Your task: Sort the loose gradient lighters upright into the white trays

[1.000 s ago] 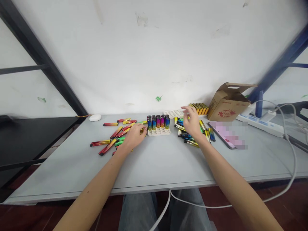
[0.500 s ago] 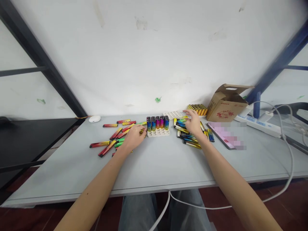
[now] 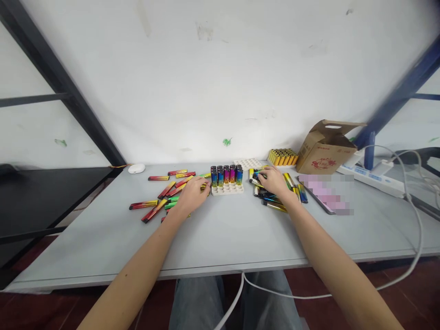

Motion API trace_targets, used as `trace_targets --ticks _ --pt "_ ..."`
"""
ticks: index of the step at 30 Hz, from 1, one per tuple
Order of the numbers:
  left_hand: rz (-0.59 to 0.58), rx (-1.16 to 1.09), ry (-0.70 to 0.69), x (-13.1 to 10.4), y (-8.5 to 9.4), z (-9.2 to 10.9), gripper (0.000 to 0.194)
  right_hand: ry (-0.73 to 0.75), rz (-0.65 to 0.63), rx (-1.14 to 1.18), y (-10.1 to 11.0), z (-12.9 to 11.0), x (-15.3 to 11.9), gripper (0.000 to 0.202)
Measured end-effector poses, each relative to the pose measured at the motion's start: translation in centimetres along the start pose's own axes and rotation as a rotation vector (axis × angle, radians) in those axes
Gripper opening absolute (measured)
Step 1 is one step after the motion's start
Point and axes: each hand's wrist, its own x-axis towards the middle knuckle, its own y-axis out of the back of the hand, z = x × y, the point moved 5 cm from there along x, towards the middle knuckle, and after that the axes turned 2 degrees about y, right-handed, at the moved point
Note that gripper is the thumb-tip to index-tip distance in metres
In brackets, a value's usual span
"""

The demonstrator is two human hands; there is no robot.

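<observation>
A white holed tray (image 3: pixel 227 189) stands mid-table with several upright lighters (image 3: pixel 226 175) in its back rows, blue, purple and rainbow. My left hand (image 3: pixel 193 195) rests just left of it, fingers curled round a gold-and-black lighter (image 3: pixel 203 187). Loose red-gold and green lighters (image 3: pixel 154 211) lie around and left of that hand. My right hand (image 3: pixel 273 180) reaches over the pile of gold, blue and black lighters (image 3: pixel 275 206) right of the tray. Its fingers are pinched at a dark lighter end in the pile; whether they grip it firmly is hard to see.
Behind the pile are a second white tray (image 3: pixel 248 163) and a block of upright yellow lighters (image 3: pixel 283 156). An open cardboard box (image 3: pixel 321 153), a pink-screened phone (image 3: pixel 319 192) and a white power strip (image 3: pixel 374 180) with cables are at right. A white case (image 3: pixel 136 168) sits back left.
My right hand has come down and slightly left onto the pile, its fingers closing from a spread pose. My left hand has stayed nearly still beside the tray.
</observation>
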Motion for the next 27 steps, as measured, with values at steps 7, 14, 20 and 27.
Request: trace_targets --ticks 7,14,20,27 --pt "-0.006 -0.005 0.004 0.0 0.0 0.0 0.026 -0.174 -0.029 0.078 0.3 0.5 0.0 0.017" --pt "0.029 -0.007 -0.005 -0.1 0.3 0.2 0.025 -0.234 0.154 0.343 1.7 0.1 0.1 0.024" --pt "0.209 -0.094 -0.1 -0.5 2.3 2.1 0.022 -0.283 0.107 0.922 2.8 -1.6 0.6 0.037" --pt "0.021 -0.413 -0.187 -0.9 1.5 3.6 0.02 -0.17 -0.173 1.371 3.4 -6.7 -0.5 0.032"
